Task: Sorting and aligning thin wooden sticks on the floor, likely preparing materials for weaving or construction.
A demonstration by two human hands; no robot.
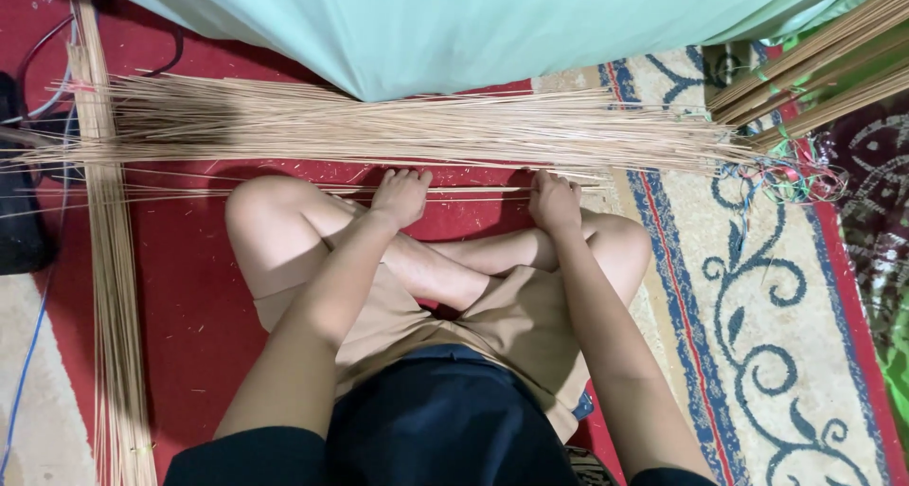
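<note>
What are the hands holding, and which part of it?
Both the left hand and right hand rest fingers-down on a few thin sticks along their middle; a real grip cannot be told.

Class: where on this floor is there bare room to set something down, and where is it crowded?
Free: red carpet between the upright stick bundle and the person's knee; patterned cream-and-blue rug at right. Crowded: the spread of thin tan sticks ahead of the left hand and right hand.

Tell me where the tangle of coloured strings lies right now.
In the head view, the tangle of coloured strings lies on the patterned rug, at the right tip of the long pile of thin tan sticks, far right of the right hand.
</note>
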